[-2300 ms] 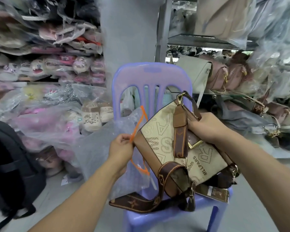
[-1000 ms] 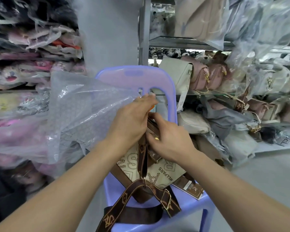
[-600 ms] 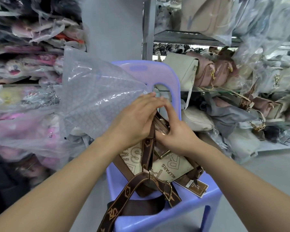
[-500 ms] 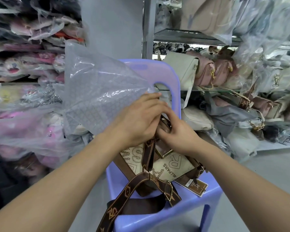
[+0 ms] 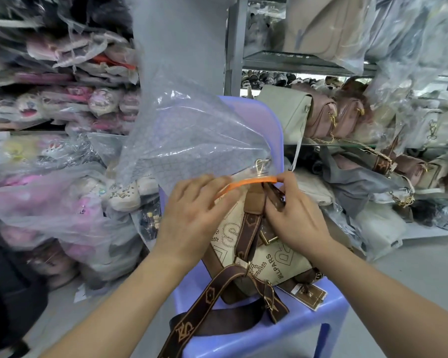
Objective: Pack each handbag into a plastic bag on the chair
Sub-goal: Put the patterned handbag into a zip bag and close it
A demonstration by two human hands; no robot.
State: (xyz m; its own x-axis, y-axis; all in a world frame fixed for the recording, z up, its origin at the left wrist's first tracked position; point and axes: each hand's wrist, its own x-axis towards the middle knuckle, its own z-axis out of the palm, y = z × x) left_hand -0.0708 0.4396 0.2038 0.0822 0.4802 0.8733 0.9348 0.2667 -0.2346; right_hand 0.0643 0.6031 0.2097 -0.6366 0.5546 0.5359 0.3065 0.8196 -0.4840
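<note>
A beige and brown handbag (image 5: pixel 274 257) stands tilted on the seat of the purple plastic chair (image 5: pixel 308 326). Its wide brown strap (image 5: pixel 212 303) trails off the seat's front edge. A clear plastic bag (image 5: pixel 192 135) with an orange rim (image 5: pixel 246 182) is held mouth-down over the handbag's top corner, and a gold clasp shows through the plastic. My left hand (image 5: pixel 192 218) pinches the orange rim on the left. My right hand (image 5: pixel 292 218) pinches the rim's right end and lies against the bag's top.
Stacks of bagged slippers and shoes (image 5: pixel 62 156) fill the left side. Metal shelves (image 5: pixel 308 63) on the right hold wrapped handbags (image 5: pixel 331 115). A dark backpack (image 5: pixel 8 293) sits low at the left. Grey floor (image 5: pixel 411 259) lies to the right of the chair.
The plastic bag went from beside the handbag to above it. Both hands have spread the orange rim apart, and the mouth now sits over the handbag's top corner.
</note>
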